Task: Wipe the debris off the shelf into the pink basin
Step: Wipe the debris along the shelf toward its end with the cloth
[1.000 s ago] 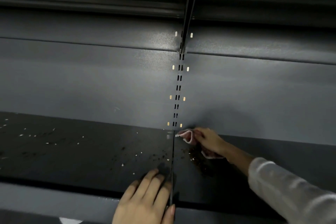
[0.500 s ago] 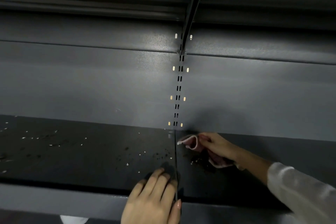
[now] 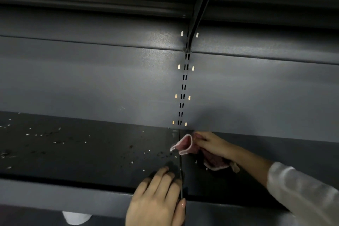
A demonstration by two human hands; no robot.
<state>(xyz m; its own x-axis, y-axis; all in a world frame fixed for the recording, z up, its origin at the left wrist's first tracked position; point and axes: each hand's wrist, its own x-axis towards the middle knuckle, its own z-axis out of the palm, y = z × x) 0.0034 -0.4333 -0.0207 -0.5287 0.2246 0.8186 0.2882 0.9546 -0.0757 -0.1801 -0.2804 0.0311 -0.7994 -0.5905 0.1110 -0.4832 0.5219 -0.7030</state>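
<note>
Debris [image 3: 55, 141] on shelf [image 3: 91, 152], left

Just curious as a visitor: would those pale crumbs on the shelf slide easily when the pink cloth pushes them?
Probably: the crumbs look tiny and loose on a smooth shelf. The floppy cloth may skip some, and some could lodge in the seam.

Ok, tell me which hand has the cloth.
The right hand, at the back of the shelf, grips the pink cloth. The left hand lies flat and empty at the front edge.
</note>
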